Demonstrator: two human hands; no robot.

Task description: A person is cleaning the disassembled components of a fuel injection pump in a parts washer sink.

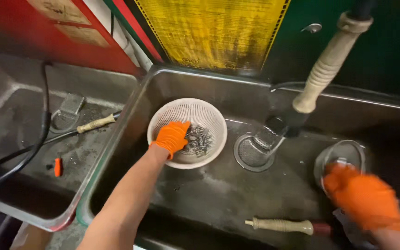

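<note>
Right hand in orange glove [364, 196] motion-blurred, grip unreadable, wrist cut by bottom edge. Clear round glass jar [341, 157] partly hidden behind it. Small dark metal parts [199, 139] in white plastic colander [209, 118] too tiny to identify. Left gloved fingertips [184, 127] buried among them.

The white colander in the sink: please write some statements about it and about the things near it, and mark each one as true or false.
1. The left hand reaches into the white colander. True.
2. The colander is empty. False: small dark metal parts lie in it.
3. Both hands wear orange gloves. True.
4. The colander stands in the left basin. False: it stands in the right basin, beside the round drain strainer.
5. The right hand is by a clear glass container. True, though the hand is blurred and its grip cannot be judged.
</note>
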